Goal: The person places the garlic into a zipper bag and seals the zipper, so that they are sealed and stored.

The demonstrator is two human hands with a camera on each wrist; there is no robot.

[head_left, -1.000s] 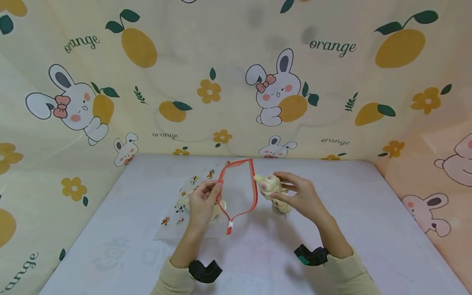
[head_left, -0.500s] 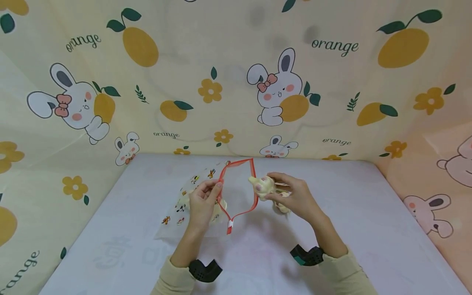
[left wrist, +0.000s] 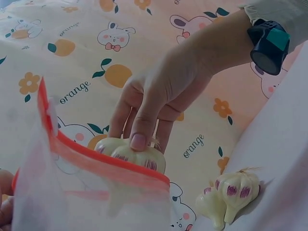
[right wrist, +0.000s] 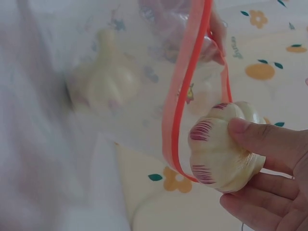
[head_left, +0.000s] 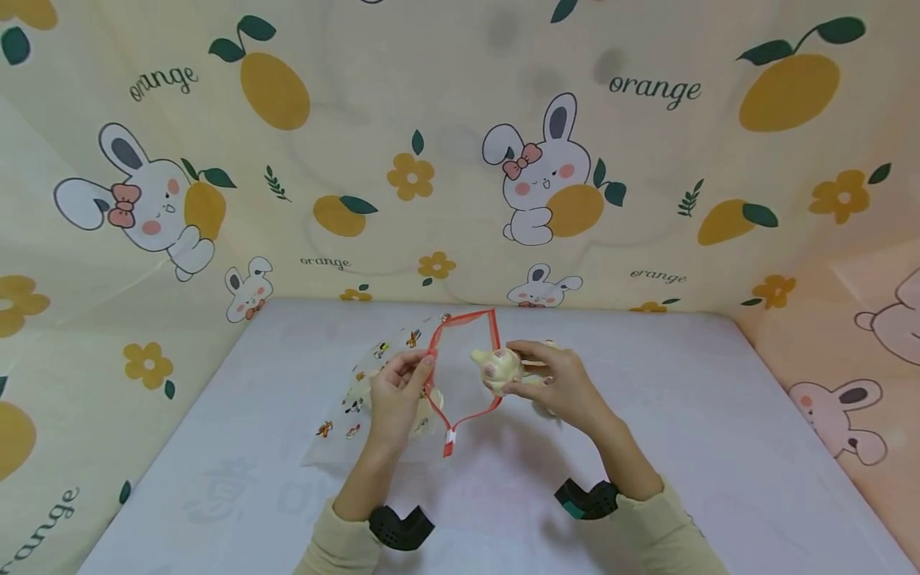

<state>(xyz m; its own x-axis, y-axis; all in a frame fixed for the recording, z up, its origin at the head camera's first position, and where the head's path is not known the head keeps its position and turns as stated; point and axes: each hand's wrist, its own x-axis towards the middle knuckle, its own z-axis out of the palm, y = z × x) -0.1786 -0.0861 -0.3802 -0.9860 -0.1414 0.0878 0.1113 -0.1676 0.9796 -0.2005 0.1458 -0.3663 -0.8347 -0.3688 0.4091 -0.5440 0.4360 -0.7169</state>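
Note:
A see-through zip bag (head_left: 334, 447) with small cartoon prints and a red zip edge (head_left: 494, 329) stands with its mouth spread wide. My left hand (head_left: 394, 399) pinches the near side of that mouth. Between thumb and fingers, my right hand (head_left: 564, 387) holds a garlic bulb (head_left: 496, 369), pale with purple streaks, its stem end pointing into the bag. In the left wrist view the bulb's lower part shows through the bag wall. Inside the bag lies another garlic bulb (right wrist: 106, 77), blurred by the plastic.
More garlic bulbs (left wrist: 238, 192) lie on the white tabletop (head_left: 647, 447), mostly hidden behind my right hand in the head view. A patterned cloth (head_left: 446, 160) with rabbits and oranges rises behind the table. A slider (head_left: 450, 438) hangs at the zip's near end.
My right hand has moved left with the garlic bulb, from beside the bag's mouth to within its opening. My left hand and the bag have stayed in place.

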